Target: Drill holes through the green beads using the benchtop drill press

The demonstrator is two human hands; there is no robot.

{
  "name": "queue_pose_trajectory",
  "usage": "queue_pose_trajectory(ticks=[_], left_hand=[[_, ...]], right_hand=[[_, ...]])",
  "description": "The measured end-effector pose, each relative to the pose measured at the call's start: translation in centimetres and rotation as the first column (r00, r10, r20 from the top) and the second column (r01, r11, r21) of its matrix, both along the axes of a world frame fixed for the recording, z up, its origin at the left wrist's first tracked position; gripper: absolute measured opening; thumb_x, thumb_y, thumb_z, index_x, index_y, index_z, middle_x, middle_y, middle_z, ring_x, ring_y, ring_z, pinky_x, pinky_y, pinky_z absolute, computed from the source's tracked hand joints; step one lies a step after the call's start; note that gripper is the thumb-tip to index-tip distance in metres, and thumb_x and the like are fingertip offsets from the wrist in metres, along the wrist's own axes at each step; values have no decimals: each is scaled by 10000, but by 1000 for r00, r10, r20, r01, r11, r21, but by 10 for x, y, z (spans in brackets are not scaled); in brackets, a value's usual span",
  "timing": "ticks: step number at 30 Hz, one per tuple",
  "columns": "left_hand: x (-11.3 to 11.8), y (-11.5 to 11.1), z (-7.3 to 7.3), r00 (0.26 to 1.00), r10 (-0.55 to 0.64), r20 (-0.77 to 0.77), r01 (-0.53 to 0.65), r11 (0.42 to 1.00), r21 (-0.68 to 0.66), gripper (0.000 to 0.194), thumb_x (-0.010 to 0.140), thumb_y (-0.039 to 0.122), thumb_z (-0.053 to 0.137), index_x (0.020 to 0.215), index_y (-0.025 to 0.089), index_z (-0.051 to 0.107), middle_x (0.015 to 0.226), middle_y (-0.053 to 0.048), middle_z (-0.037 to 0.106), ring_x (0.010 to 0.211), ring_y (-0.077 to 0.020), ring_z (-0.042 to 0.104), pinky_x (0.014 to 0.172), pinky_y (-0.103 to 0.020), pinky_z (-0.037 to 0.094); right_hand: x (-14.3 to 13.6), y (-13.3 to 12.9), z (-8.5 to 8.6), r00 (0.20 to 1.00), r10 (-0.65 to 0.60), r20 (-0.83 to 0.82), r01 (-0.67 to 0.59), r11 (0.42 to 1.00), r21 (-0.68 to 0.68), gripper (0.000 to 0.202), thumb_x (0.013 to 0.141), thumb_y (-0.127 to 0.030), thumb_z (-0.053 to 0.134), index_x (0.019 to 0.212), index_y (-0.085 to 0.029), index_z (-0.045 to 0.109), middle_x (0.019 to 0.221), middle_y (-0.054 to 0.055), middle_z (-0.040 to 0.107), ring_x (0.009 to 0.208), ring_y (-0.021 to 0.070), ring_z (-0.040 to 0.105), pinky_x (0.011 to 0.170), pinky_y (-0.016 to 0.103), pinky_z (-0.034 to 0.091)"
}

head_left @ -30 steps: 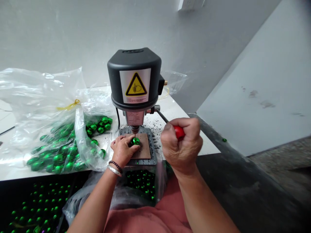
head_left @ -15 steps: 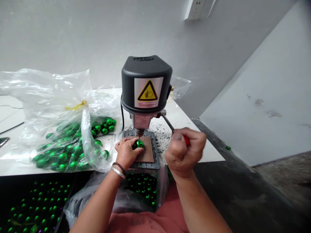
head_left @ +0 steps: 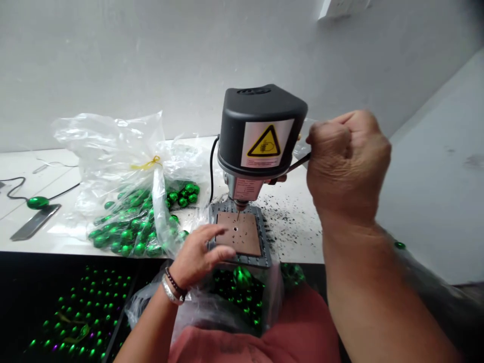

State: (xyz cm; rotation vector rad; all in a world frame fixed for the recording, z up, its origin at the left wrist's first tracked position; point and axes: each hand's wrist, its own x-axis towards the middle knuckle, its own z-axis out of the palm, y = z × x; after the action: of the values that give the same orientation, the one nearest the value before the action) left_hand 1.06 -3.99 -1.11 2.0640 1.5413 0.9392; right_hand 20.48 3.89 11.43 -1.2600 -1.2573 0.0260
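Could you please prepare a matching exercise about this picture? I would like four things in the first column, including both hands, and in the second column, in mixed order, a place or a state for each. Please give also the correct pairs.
Column one:
1. Left hand
2. Right hand
3. Brown board
4. Yellow tie

Column two:
A. On the clear plastic bag
B. Open, with nothing in its grasp
C. Directly under the drill bit
D. Closed on the end of the lever

Right pairs: 1-B, 2-D, 3-C, 4-A
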Motion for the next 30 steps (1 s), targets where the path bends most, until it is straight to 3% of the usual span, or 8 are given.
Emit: queue_pose_trajectory(ticks=[2,5,8,10,14,17,24,30], left_hand=[[-21,4,2,946,318,69,-325,926,192,327,818,411,527,1041,194,628,1026,-77,658,933,-185,603,865,-318,458],[-60,16,2,661,746,88,-717,591,370,356,849,359,461,1118,168,595,1132,-122,604,1105,-232,526,983,-389,379],[-92,26,-4,302,953,-30,-912,298,282,577,797,408,510,1298,128,447,1305,-192,472,1256,-340,375,1032,-526,266],[-105,31,-12,207,968,-139,-964,226,137,707,767,495,514,1336,96,387,1322,-240,433,1250,-396,361,994,-588,266],[-116,40,-30,330,921,-207,-938,345,40,416,782,432,487,1066,165,634,1291,-187,489,1168,-372,450,947,-542,340],[-118,52,-30,487,873,-2,-873,487,21,240,785,320,478,812,174,667,984,-114,651,991,-266,555,891,-413,410],[-105,86,18,511,535,673,-811,560,170,278,812,410,436,709,167,524,553,53,440,494,-77,407,512,-211,372],[-137,63,9,526,800,288,-850,487,201,254,781,352,488,846,160,640,739,-29,602,733,-165,556,754,-302,451]], right_hand=[[0,-1,0,1000,-1,-4,1,1000,-5,208,807,-302,428,670,-149,462,574,-56,418,559,32,362,570,226,279],[0,-1,-1,1000,9,-6,-9,1000,10,214,803,-312,427,674,-147,469,577,-55,422,559,28,367,564,219,284],[0,0,-3,999,21,-24,-20,999,44,246,799,-350,420,666,-148,461,572,-57,412,554,23,364,554,204,287],[-1,-1,-3,999,21,-44,-19,998,53,253,787,-364,430,654,-150,454,554,-59,398,535,22,354,537,197,282],[-3,-1,-3,998,-3,-69,7,999,45,246,763,-371,430,650,-155,464,530,-53,402,513,29,363,518,199,279],[-3,-2,-6,997,-17,-81,21,999,50,249,750,-391,431,661,-161,467,549,-44,429,516,36,386,517,206,298],[-4,-9,-12,996,-41,-79,44,998,35,263,736,-429,414,704,-174,471,570,-33,464,512,53,420,535,225,349],[-3,-12,-13,998,-30,-48,32,999,26,286,743,-445,411,717,-171,487,586,-26,486,524,56,443,556,228,374]])
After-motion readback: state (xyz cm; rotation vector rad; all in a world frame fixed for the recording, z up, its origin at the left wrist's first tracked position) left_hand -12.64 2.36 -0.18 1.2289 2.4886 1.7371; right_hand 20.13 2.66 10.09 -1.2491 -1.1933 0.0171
